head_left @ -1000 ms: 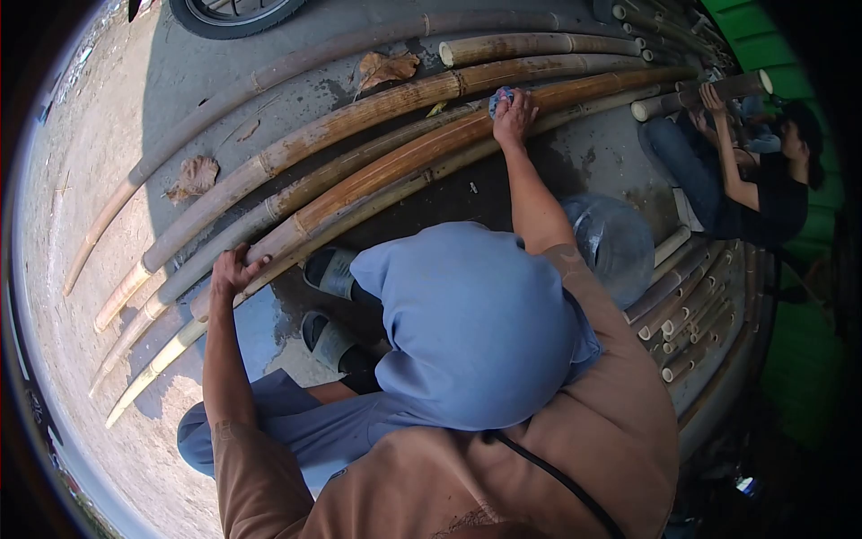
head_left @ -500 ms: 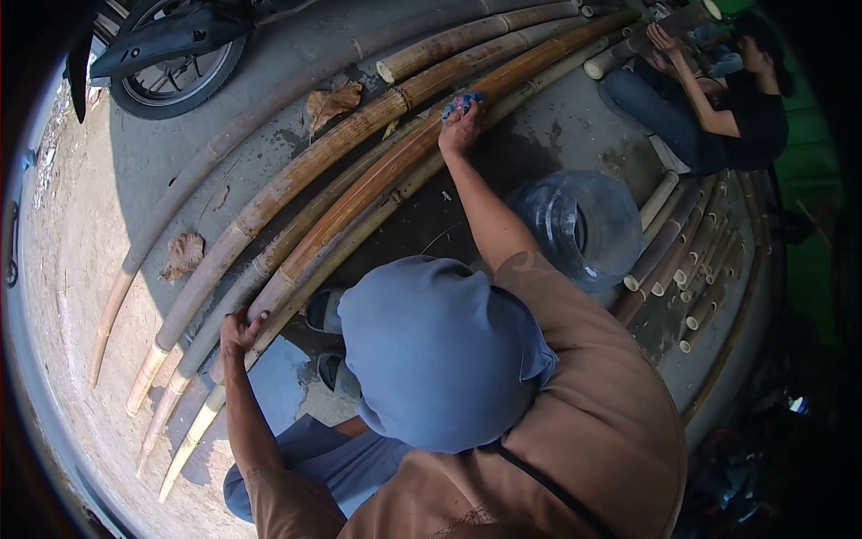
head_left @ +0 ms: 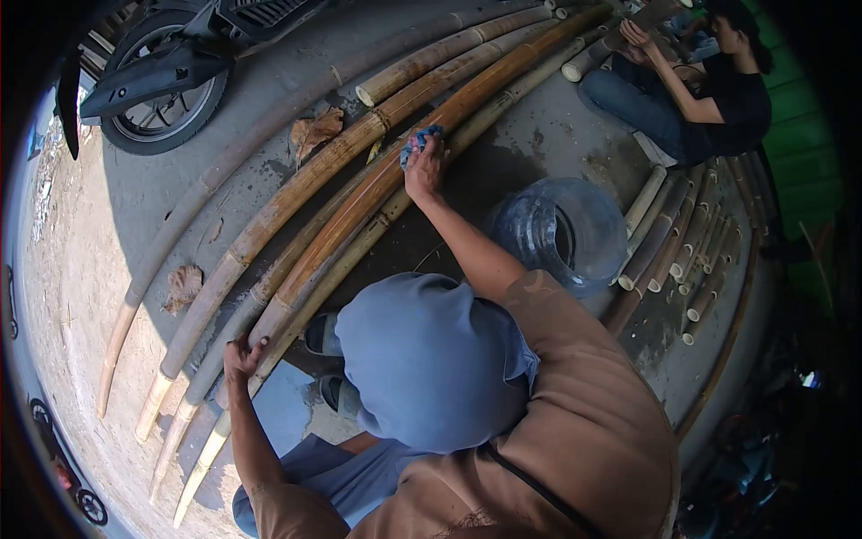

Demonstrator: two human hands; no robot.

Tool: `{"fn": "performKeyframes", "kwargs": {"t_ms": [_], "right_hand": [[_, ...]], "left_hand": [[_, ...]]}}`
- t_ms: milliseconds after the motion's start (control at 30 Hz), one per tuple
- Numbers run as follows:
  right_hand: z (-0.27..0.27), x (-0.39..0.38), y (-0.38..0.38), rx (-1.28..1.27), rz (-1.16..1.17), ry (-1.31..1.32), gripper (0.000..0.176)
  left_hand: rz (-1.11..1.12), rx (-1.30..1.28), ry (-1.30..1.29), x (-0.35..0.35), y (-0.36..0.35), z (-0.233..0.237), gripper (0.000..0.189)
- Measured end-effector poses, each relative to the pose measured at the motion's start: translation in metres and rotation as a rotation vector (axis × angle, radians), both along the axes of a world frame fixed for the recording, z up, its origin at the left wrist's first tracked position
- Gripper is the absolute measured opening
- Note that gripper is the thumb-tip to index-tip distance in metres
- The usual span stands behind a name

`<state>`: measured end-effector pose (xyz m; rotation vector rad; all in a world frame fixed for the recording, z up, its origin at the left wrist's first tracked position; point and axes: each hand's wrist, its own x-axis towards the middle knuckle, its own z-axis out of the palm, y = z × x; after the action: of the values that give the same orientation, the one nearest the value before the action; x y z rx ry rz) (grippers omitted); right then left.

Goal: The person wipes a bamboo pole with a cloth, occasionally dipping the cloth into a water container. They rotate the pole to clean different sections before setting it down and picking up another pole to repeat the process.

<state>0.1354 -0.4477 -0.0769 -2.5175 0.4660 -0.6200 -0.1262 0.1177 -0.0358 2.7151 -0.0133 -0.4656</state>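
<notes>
My right hand is closed around a crumpled blue and pink rag, pressed onto a long bamboo pole. This pole looks wet and orange-brown along its upper stretch, duller towards its near end. Down at that near end, my left hand grips the pole, thumb on top and fingers curled over the side. A greenish, thinner bamboo pole lies close along its right side. On the left, a paler bamboo pole runs roughly parallel.
A clear plastic water jug stands on the concrete to the right. Cut bamboo pieces lie beyond it. Another person sits at the upper right, hands raised. A motorbike wheel is at the upper left, with dry leaves nearby.
My right hand and the rag have slid down the pole, towards my left hand. The left hand keeps its place on the pole. The whole view has shifted slightly.
</notes>
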Motion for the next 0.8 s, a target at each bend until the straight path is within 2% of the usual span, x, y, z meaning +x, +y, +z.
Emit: {"fn": "performKeyframes", "kwargs": {"t_ms": [100, 133, 233, 267, 300, 400, 433, 500, 567, 633, 733, 800], "right_hand": [[0.022, 0.019, -0.027, 0.082, -0.022, 0.02, 0.053], [0.041, 0.029, -0.039, 0.108, -0.057, 0.101, 0.05], [0.019, 0.077, -0.084, 0.056, -0.147, 0.214, 0.049], [0.031, 0.064, -0.072, -0.047, -0.154, 0.177, 0.052], [0.032, 0.052, -0.056, -0.023, -0.116, 0.144, 0.055], [0.049, 0.0, 0.008, -0.122, 0.159, 0.106, 0.05], [0.045, -0.016, 0.032, -0.174, 0.305, -0.026, 0.044], [0.044, -0.051, 0.085, -0.158, 0.568, -0.086, 0.041], [0.058, -0.082, 0.131, -0.094, 0.771, 0.03, 0.04], [0.055, -0.106, 0.172, -0.025, 0.91, 0.1, 0.038], [0.05, -0.13, 0.204, 0.044, 1.068, 0.06, 0.038], [0.047, -0.133, 0.207, 0.062, 1.187, 0.058, 0.038]], "left_hand": [[0.019, -0.077, -0.061, -0.003, -0.001, 0.0, 0.082], [-0.005, -0.086, -0.099, -0.004, 0.003, -0.006, 0.081], [0.008, -0.054, -0.055, -0.003, -0.003, 0.002, 0.079], [0.004, -0.087, -0.082, -0.003, -0.005, 0.003, 0.078], [0.002, -0.117, -0.106, -0.003, -0.006, 0.002, 0.077], [-0.017, -0.106, -0.113, -0.001, 0.003, -0.011, 0.075], [-0.016, -0.118, -0.131, -0.003, 0.002, -0.012, 0.075], [-0.003, -0.122, -0.116, -0.002, -0.001, -0.007, 0.074], [0.028, -0.109, -0.059, 0.001, -0.005, 0.003, 0.073], [0.13, -0.044, 0.125, 0.004, -0.007, 0.007, 0.073], [0.03, -0.086, -0.134, -0.002, -0.003, -0.013, 0.07], [0.029, -0.028, -0.166, -0.008, -0.007, -0.013, 0.068]]}}
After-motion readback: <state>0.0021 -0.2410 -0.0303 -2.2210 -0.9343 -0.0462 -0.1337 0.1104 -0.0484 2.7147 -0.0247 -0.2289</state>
